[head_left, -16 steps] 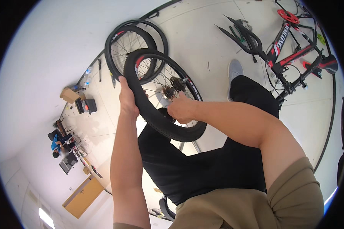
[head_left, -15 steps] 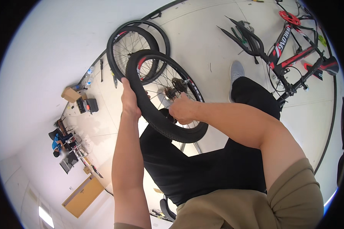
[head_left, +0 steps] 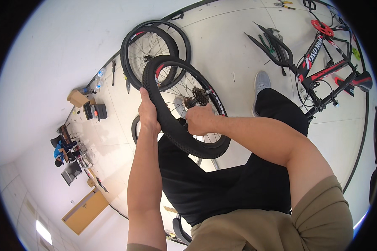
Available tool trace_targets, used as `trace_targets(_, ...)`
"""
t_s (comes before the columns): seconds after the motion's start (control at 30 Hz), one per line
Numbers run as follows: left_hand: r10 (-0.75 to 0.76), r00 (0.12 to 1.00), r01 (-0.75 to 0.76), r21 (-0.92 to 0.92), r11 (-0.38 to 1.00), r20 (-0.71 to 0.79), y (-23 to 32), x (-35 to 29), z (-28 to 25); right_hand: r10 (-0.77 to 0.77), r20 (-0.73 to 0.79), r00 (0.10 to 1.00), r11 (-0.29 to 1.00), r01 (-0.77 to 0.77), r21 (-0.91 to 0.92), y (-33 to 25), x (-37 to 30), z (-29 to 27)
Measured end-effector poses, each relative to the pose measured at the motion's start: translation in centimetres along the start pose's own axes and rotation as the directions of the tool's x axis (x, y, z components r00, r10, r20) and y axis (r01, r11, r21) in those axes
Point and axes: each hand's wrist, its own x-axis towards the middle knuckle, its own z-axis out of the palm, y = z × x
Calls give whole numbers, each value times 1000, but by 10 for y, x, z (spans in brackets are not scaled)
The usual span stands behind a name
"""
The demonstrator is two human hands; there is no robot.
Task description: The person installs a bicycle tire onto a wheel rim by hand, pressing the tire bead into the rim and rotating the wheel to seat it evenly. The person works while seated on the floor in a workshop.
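A bicycle wheel (head_left: 165, 121) with a knobby black tyre is tilted in front of me, over my legs. My left hand (head_left: 148, 113) is wrapped round the tyre's left side. Closed in a fist, my right hand (head_left: 200, 120) is among the spokes on the near side of the hub. Its fingertips are hidden, and I cannot make out what they hold. Just beyond that fist shows the dark sprocket cassette (head_left: 200, 96).
Behind lie another wheel (head_left: 125, 62) and a loose tyre (head_left: 187, 48). At right is a black and red bicycle frame (head_left: 316, 69). Pliers (head_left: 285, 5) lie on the far floor. A cardboard box (head_left: 76, 98) and a toolbox (head_left: 99, 111) stand left; a person (head_left: 59, 152) sits farther off.
My right hand has turned slightly and drawn a little away from the cassette, which now shows more fully. The left hand keeps its grip on the tyre. The whole view has shifted slightly.
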Motion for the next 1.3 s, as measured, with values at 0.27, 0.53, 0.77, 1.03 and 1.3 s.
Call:
trace_targets(0.27,10,1000,-10,-22,1000,-27,-7,-21,8,71,-50,996,994,-66,91,-4,-2,-14)
trace_targets(0.53,22,999,-25,-70,997,-50,-25,-34,6,30,-230,973,998,-40,-39,-3,10,-33)
trace_targets(0.77,54,998,-59,-134,989,-43,-44,-54,18,133,-182,974,987,-113,117,3,17,-30)
trace_targets(1.03,67,997,-72,-128,989,-43,-66,-81,22,293,-144,945,864,-198,463,0,19,-37)
trace_targets(1.3,73,996,-81,-237,968,-45,-88,-86,10,174,-114,978,843,-88,530,-13,3,-19)
